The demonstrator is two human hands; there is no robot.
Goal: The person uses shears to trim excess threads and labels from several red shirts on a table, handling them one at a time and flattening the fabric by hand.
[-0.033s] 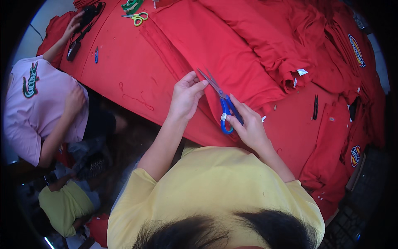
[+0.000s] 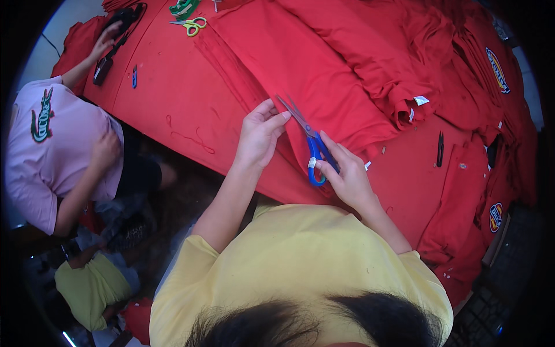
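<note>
My right hand (image 2: pixel 352 178) grips a pair of scissors (image 2: pixel 314 153) by its blue handles, a pale band wrapped around one of them. The blades point up and left, slightly apart. Close beside them, my left hand (image 2: pixel 259 134) has its thumb and fingers drawn together in a pinch. Anything between those fingertips is too small to make out. Both hands are over the near edge of a folded red cloth (image 2: pixel 324 75), which lies in layers on the red-covered table (image 2: pixel 167 98).
Yellow-handled scissors (image 2: pixel 195 25) and a green roll (image 2: pixel 184 8) lie at the far left. Black thread snips (image 2: pixel 440 149) rest on the right, by piled red garments (image 2: pixel 457 191). Blue snips (image 2: pixel 134 76) lie near a co-worker in a pink shirt (image 2: pixel 63 139).
The co-worker's body and hands at the left have shifted slightly. My hands and the scissors look unmoved.
</note>
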